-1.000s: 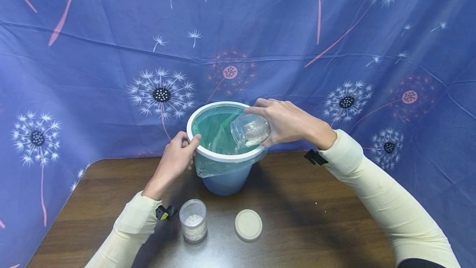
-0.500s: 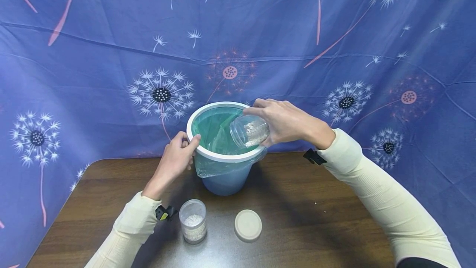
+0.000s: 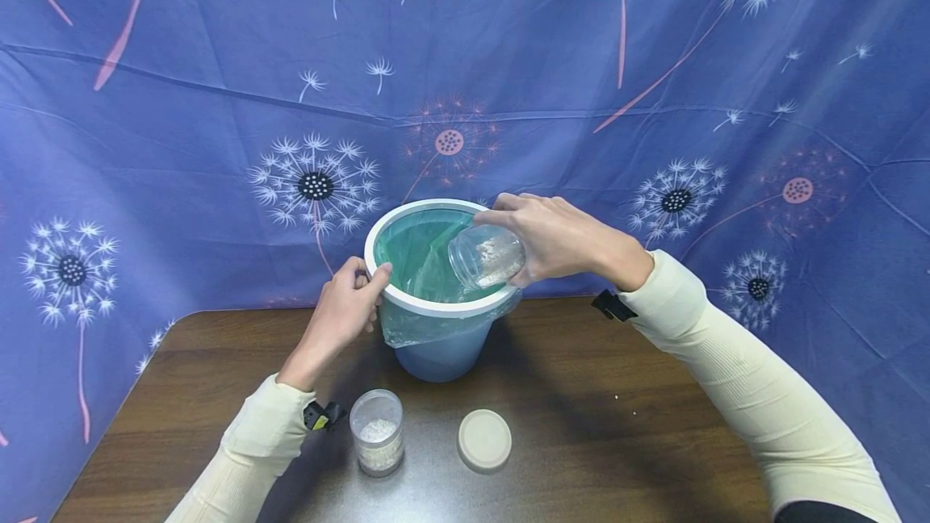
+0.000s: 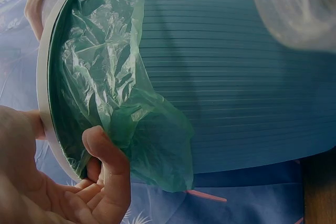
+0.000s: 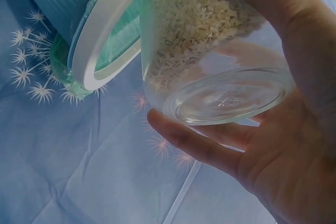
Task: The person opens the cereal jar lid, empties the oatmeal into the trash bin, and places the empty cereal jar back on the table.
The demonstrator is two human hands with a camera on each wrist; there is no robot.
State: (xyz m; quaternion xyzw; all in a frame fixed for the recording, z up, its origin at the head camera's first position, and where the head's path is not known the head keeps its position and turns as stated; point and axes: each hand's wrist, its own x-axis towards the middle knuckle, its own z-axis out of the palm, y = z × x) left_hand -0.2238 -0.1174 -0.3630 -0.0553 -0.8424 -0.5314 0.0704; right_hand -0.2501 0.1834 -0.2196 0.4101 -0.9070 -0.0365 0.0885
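A blue ribbed trash can (image 3: 443, 352) with a white rim ring (image 3: 436, 309) stands at the table's back, lined with a green plastic bag (image 4: 105, 56) folded over its edge. My left hand (image 3: 345, 301) grips the rim on its left side, thumb on top and fingers curled beneath. With my right hand (image 3: 563, 236) I hold a clear glass jar (image 5: 226, 95) tilted on its side over the can's right rim, its mouth toward the inside. Pale rice-like grains (image 5: 197, 22) lie heaped along the jar's lower wall. The can's bottom is hidden.
A second clear jar (image 3: 378, 434), upright and lidless, holds white grains near the left forearm. To its right a round cream lid (image 3: 484, 440) lies on the wooden table (image 3: 581, 466). A few white specks dot the table at right. A blue patterned cloth (image 3: 182, 184) hangs close behind.
The right hand and tilted jar have shifted very slightly left. The left hand, trash can, second jar and lid look the same.
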